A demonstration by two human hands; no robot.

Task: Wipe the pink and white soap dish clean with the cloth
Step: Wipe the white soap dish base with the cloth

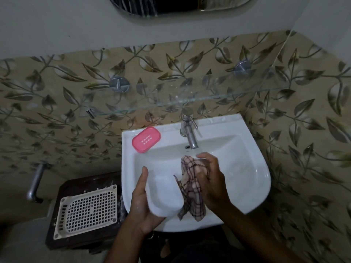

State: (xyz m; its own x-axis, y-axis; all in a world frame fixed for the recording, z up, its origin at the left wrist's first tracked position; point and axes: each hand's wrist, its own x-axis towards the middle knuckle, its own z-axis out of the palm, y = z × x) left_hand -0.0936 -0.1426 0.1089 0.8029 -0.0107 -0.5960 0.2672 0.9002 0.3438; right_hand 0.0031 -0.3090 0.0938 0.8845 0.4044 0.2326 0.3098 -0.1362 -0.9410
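Head view: the left hand (141, 204) cups the white tray (163, 194) of the soap dish over the sink (254, 179), fingers curled beneath and thumb up its far edge. The right hand (210, 179) bunches the cloth (191, 188) against the tray's side. The pink lid (146, 139) sits on the sink's rim by the tap (189, 131). Hard rubbing could probably twist a wet tray loose into the basin; a stray elbow might knock the lid off.

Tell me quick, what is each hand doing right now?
Left hand: closed around the white soap dish, holding it over the sink.
Right hand: closed around the checked cloth, beside the dish.
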